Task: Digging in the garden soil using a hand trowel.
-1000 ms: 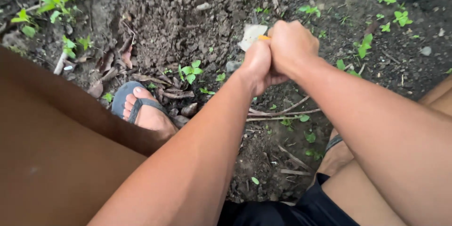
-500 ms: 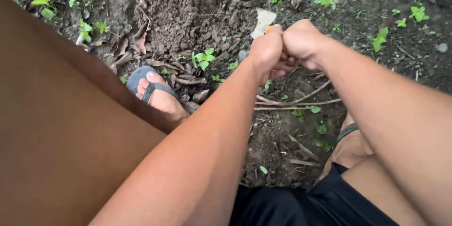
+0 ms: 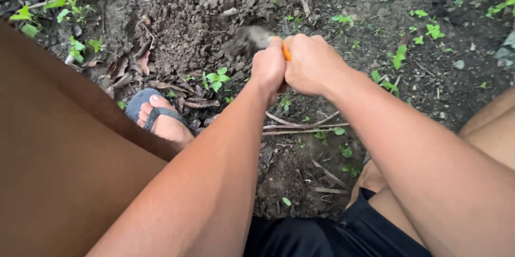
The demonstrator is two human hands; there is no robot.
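My left hand (image 3: 268,69) and right hand (image 3: 311,64) are both clenched side by side around a thin orange tool handle (image 3: 286,52). Its blurred blade (image 3: 252,37) points ahead and leftward into the loose dark dug soil (image 3: 188,26), nearer my left hand.

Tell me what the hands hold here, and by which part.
Both hands, left hand and right hand, grip the orange handle of a small digging tool; its blade is blurred over the soil.

Soil (image 3: 188,26) rough, crumbly, matt; tool handle (image 3: 287,52) smooth orange plastic; sandal (image 3: 144,108) matt rubber.
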